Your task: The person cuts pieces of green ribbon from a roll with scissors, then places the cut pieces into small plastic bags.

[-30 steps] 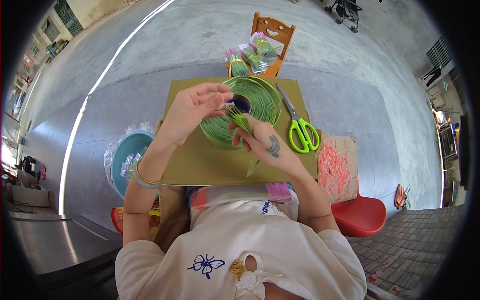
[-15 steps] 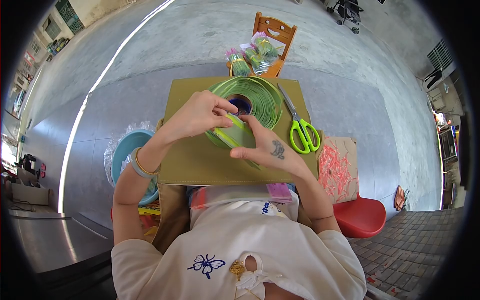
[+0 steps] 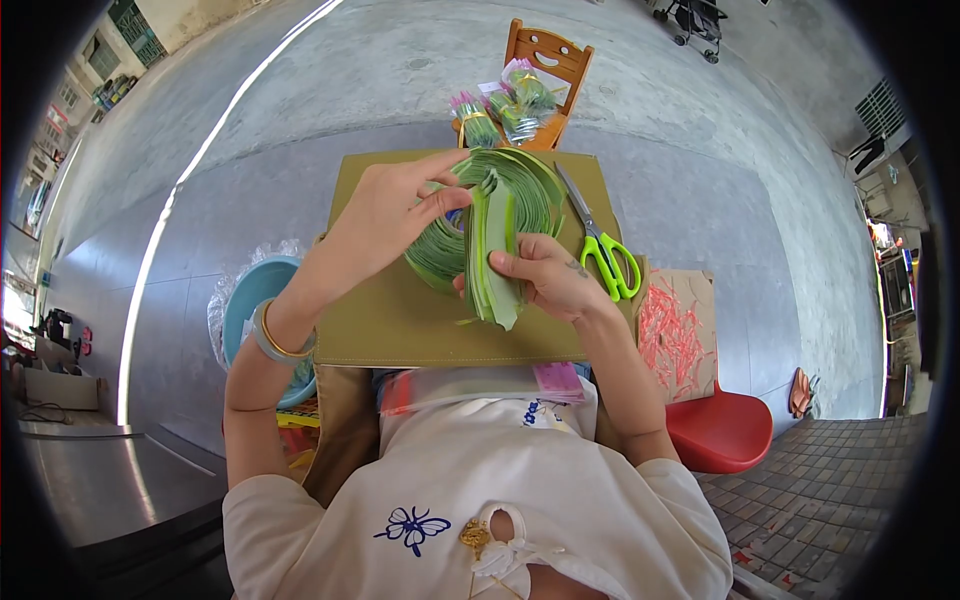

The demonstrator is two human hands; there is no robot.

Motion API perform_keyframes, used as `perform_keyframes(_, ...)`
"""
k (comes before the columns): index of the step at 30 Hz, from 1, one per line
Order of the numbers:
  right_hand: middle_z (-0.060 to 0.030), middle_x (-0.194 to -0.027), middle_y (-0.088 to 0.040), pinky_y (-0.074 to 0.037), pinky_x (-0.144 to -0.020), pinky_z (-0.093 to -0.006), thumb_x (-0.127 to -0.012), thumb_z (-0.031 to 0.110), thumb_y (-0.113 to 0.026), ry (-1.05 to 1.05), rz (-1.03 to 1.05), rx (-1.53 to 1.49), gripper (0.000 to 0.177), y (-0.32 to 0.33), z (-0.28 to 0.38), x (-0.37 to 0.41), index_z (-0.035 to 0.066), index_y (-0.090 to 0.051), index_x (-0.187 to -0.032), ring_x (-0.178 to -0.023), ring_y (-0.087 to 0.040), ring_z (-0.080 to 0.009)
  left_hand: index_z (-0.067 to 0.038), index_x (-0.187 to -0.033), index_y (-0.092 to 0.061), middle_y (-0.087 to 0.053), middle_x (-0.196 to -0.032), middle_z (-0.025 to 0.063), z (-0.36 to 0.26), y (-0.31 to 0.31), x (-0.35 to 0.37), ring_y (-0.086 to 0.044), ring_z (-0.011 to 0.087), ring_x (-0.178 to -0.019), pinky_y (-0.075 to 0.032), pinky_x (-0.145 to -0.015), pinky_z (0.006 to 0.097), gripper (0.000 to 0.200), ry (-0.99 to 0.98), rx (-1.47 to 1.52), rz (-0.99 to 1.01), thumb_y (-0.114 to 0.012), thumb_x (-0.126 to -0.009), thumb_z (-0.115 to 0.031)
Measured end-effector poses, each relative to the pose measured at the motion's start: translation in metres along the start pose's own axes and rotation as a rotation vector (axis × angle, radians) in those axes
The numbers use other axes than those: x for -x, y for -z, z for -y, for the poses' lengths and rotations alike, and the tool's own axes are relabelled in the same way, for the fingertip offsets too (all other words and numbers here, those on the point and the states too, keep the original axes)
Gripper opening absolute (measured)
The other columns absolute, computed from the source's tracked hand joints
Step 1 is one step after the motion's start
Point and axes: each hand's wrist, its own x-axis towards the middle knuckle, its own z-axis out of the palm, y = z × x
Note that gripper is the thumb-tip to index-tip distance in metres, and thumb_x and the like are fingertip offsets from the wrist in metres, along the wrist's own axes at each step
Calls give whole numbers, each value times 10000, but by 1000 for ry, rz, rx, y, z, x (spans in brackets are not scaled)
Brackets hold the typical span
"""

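Strip bundle (image 3: 482, 245): green, flat, layered | right hand (image 3: 555, 280): clamped on its lower half, thumb across | left hand (image 3: 400, 205): fingers parted — beside its top | coil (image 3: 536, 195): round, ribbon-like

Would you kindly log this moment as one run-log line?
right hand: holding green strip bundle | left hand: at bundle's top end | green strip coil: on olive tabletop | green-handled scissors: beside coil

Your bundle of green strips (image 3: 494, 250), tilted and largely covered by your hands a moment ago, now shows nearly its full length. Your right hand (image 3: 552, 277) is turned, its tattoo less visible, and your left hand's (image 3: 410, 205) fingers sit higher.
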Motion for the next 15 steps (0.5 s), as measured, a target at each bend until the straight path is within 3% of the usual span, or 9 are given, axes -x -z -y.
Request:
perform_keyframes(2, -161, -1005, -619, -512, -791, -331, -921, 166, -454, 70, -3, -212, 283, 5, 7, 1, -52, -514, -1089, -873, -629, -214, -38, -1083, -616, -663, -916, 74, 13, -5, 10, -613, 119, -725, -488, -635, 228, 261, 7, 86, -84, -558, -830, -14)
perform_keyframes(5, -171, -1038, -602, -508, -809, -339, -926, 208, -443, 119, 45, -388, 342, 20, 8, 2, -73, -497, -1114, -919, -616, -232, -54, -1058, -636, -666, -894, 77, 24, -20, 28, -624, 122, -741, -494, -648, 231, 286, -123, 211, 127, -544, -807, 48)
perform_keyframes(8, -175, -1077, -582, -500, -828, -349, -925, 210, -446, 87, 20, -462, 348, 18, 9, 3, -75, -499, -1117, -961, -597, -238, -107, -1051, -651, -665, -867, 67, 18, -26, 36, -607, 143, -679, -496, -641, 250, 375, -338, 190, 221, -521, -768, 100)
perform_keyframes(9, -176, -1092, -575, -495, -836, -351, -925, 214, -445, 76, 37, -464, 351, 16, 9, 4, -73, -497, -1122, -971, -592, -238, -64, -958, -684, -671, -843, 85, 11, -26, 37, -634, 158, -725, -497, -653, 246, 304, -276, 205, 269, -572, -725, 96)
perform_keyframes(12, -177, -1129, -556, -483, -856, -354, -925, 221, -442, 47, 84, -473, 360, 11, 8, 4, -63, -486, -1142, -1002, -576, -241, -50, -908, -693, -668, -817, 90, 18, -33, 31, -636, 166, -709, -493, -645, 244, 291, -475, 167, 253, -585, -688, 106)
perform_keyframes(15, -173, -1146, -547, -473, -868, -353, -925, 218, -438, 42, 86, -501, 366, 10, 8, 5, -50, -466, -1174, -1032, -559, -248, -41, -880, -695, -660, -785, 106, 17, -36, 28, -640, 178, -700, -489, -650, 239, 277, -471, 166, 225, -608, -654, 95)
